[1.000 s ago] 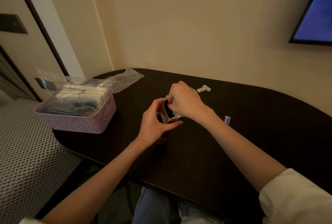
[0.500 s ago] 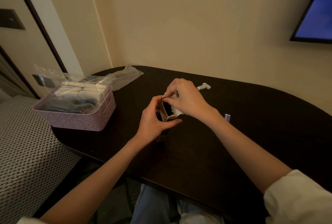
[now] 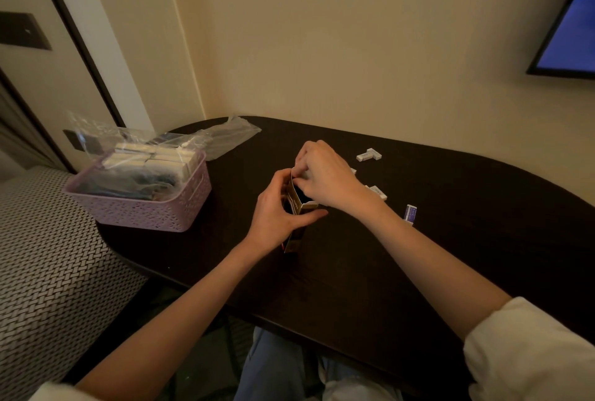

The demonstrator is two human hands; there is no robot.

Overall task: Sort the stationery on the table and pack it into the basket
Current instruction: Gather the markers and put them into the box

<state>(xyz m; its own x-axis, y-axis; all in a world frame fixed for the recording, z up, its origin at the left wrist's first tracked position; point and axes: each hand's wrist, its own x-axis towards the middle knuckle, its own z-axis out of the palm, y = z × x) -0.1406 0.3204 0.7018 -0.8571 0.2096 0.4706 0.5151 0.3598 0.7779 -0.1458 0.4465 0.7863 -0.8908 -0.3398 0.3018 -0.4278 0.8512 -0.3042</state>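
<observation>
A small gold and black cardboard box [image 3: 294,204] stands upright at the middle of the dark table [image 3: 354,272], its top open. My left hand [image 3: 278,210] grips the box from the left. My right hand [image 3: 325,175] is over the open top, fingers curled at the white flap; what they pinch is hidden. Loose white erasers [image 3: 368,154] lie behind my right hand, more erasers [image 3: 378,191] lie beside my right wrist, and one eraser in a blue sleeve [image 3: 410,213] lies to the right. The lilac basket [image 3: 145,210] sits at the table's left end, holding white boxes and plastic bags.
A clear plastic bag [image 3: 225,136] lies on the table behind the basket. The wall runs close behind the table, with a screen [image 3: 570,30] at upper right. A woven patterned seat [image 3: 48,272] lies left of the table. My knees show under the near edge.
My right hand has shifted slightly up and back at the box's open top. My left hand keeps its hold on the box. The head camera has tilted a little.
</observation>
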